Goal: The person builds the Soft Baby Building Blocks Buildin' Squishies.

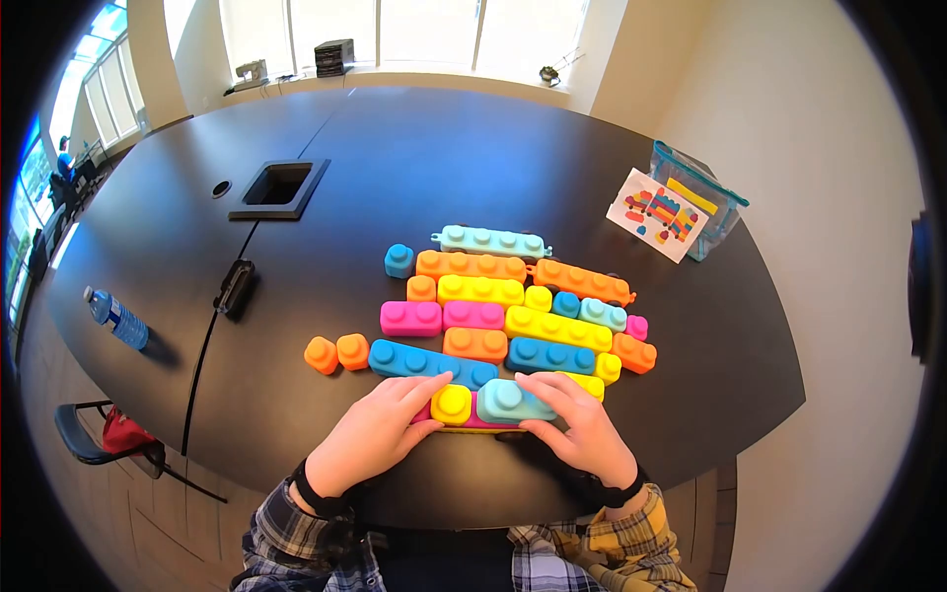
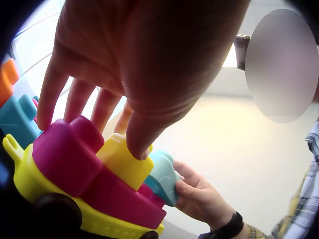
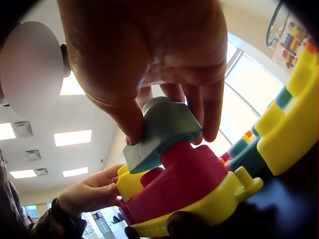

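Near the table's front edge is a yellow wheeled base (image 2: 94, 211) with magenta blocks (image 3: 187, 174) on it. A small yellow block (image 1: 452, 405) sits on the magenta, and the left hand (image 1: 380, 431) pinches around it, thumb on its near side in the left wrist view. The right hand (image 1: 582, 434) grips a light blue block (image 3: 167, 127) between thumb and fingers; it is tilted over the magenta studs beside the yellow block.
Rows of orange, yellow, magenta and blue blocks (image 1: 552, 355) lie beyond the hands. Two small orange blocks (image 1: 352, 351) sit left. A picture card (image 1: 656, 212) leans on a clear bag (image 1: 725, 222) at back right; a water bottle (image 1: 118, 318) stands far left.
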Motion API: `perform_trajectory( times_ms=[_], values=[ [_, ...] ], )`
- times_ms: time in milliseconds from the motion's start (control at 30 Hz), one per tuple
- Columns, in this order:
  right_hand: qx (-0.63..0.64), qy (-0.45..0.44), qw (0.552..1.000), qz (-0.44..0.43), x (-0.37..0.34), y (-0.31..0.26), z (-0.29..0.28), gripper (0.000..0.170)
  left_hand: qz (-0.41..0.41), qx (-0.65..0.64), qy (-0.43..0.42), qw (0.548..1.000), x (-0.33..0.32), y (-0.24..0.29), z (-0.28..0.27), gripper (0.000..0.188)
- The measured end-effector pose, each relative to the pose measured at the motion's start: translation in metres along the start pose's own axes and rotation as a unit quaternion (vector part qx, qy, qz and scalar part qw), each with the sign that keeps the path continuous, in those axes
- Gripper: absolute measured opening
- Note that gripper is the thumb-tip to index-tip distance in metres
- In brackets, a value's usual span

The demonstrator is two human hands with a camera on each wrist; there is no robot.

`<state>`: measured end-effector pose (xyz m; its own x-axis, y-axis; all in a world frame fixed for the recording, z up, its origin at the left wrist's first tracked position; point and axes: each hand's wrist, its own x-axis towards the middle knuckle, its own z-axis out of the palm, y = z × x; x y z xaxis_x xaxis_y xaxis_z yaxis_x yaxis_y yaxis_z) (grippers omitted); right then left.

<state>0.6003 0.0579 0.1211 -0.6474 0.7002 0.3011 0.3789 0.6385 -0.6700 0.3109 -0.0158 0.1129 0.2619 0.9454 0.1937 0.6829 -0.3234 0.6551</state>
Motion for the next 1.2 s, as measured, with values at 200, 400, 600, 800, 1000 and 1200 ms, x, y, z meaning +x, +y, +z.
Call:
perform_trajectory(
  times_ms=[200, 400, 600, 800, 1000, 1200],
  values=[
    [-0.046, -0.007, 0.998, -0.044, 0.002, 0.002, 0.007, 0.057, -0.002, 0.016, 0.019, 1.0, -0.001, 0.001, 0.006, 0.051],
    [-0.051, -0.007, 0.997, -0.051, 0.0, 0.005, 0.011, 0.057, -0.003, 0.003, 0.031, 0.999, -0.001, 0.004, 0.005, 0.05],
    [-0.043, -0.007, 0.998, -0.05, 0.002, 0.005, 0.012, 0.056, -0.005, -0.004, 0.038, 0.999, -0.001, 0.003, 0.007, 0.049],
    [-0.043, -0.008, 0.998, -0.042, -0.002, 0.005, 0.015, 0.054, 0.001, -0.005, 0.049, 0.999, 0.0, 0.003, 0.009, 0.048],
    [-0.039, 0.002, 0.998, -0.041, -0.003, 0.008, 0.018, 0.054, -0.007, -0.01, 0.042, 0.999, 0.0, 0.003, 0.008, 0.049],
    [-0.042, -0.028, 0.998, -0.033, -0.003, 0.001, 0.009, 0.055, 0.001, -0.017, 0.028, 0.999, 0.001, 0.001, 0.003, 0.049]
  ],
)
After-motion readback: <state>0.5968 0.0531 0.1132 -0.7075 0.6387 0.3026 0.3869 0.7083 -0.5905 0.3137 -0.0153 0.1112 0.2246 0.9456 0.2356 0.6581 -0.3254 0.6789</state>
